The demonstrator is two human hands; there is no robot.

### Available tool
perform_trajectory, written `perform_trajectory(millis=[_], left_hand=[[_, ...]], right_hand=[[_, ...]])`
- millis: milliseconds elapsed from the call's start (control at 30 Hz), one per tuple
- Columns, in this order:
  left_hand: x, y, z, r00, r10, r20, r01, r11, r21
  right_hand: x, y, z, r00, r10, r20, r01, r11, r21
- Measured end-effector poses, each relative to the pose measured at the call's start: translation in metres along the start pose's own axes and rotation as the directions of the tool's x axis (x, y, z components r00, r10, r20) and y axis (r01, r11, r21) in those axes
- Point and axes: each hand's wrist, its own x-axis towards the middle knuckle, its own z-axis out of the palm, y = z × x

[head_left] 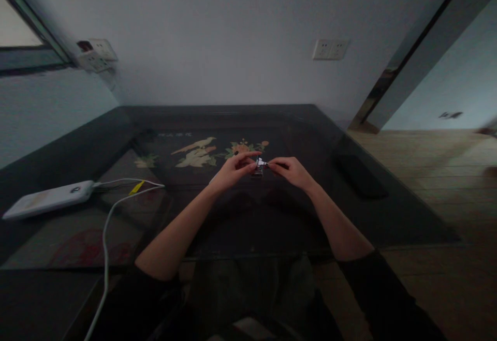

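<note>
A small shiny silver metal piece [261,162] is held between my two hands, just above the dark tabletop; its kind is too small to make out. My left hand [236,167] pinches its left side between thumb and fingers, with a dark ring on one finger. From the other side, my right hand [289,170] grips its right end with thumb and forefinger pressed together. Below the piece, a small pale shape [257,176] shows on the glossy surface, perhaps a reflection.
The dark glossy table [233,217] bears a bird-and-flower picture [198,154]. A white power bank [50,199] with a white cable [105,248] lies at left. A flat black object [361,176] lies at right. Wall sockets [330,49] are behind.
</note>
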Motion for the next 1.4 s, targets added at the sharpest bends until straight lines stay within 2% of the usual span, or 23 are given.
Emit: perform_trajectory(millis=[133, 567, 800, 1067, 1233, 1400], left_hand=[[0.001, -0.005, 0.000, 0.996, -0.068, -0.063, 0.067, 0.998, -0.013], [0.003, -0.011, 0.000, 0.980, -0.179, -0.085, 0.173, 0.982, -0.068], [0.002, -0.008, 0.000, 0.983, -0.151, -0.108, 0.147, 0.988, -0.040], [0.002, 0.001, 0.001, 0.954, -0.275, -0.118, 0.270, 0.961, -0.060], [0.003, 0.001, 0.002, 0.953, -0.287, -0.096, 0.280, 0.956, -0.087], [0.003, -0.003, 0.003, 0.945, -0.292, -0.150, 0.279, 0.955, -0.102]], right_hand=[[0.000, 0.002, 0.000, 0.999, -0.011, 0.030, 0.012, 1.000, -0.017], [0.000, 0.003, 0.001, 0.999, -0.023, 0.045, 0.026, 0.998, -0.055], [0.000, 0.007, 0.001, 0.999, -0.010, 0.033, 0.012, 0.999, -0.048], [0.000, 0.004, 0.001, 0.999, 0.001, 0.034, 0.002, 0.997, -0.077], [0.000, 0.005, 0.001, 0.999, 0.011, 0.034, -0.008, 0.996, -0.092], [0.000, 0.005, 0.002, 1.000, -0.005, 0.030, 0.008, 0.995, -0.097]])
